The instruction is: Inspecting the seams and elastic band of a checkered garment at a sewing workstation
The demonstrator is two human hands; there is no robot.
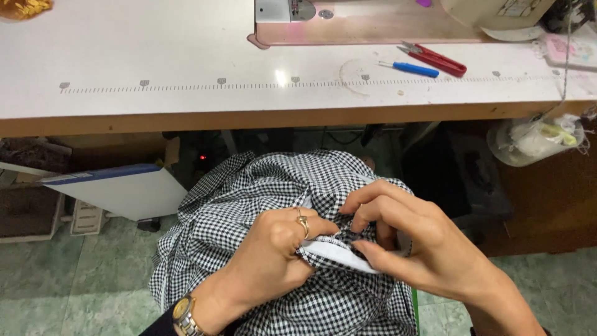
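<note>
Between both hands, the checked fabric (249,205) lies bunched, the left hand (273,249) and right hand (410,239) pinching its white-lined edge (339,255), while thread snips (435,59) rest unused on the table (155,56) beyond.

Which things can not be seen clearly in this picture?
- Sewing machine, head view: its upper part is cut off by the top edge.
- Checked cloth: the spot being worked is hidden under the left hand and right hand.
- Bag under the table: contents too blurred to tell.
- Yellow pieces: cut off at the corner.
</note>
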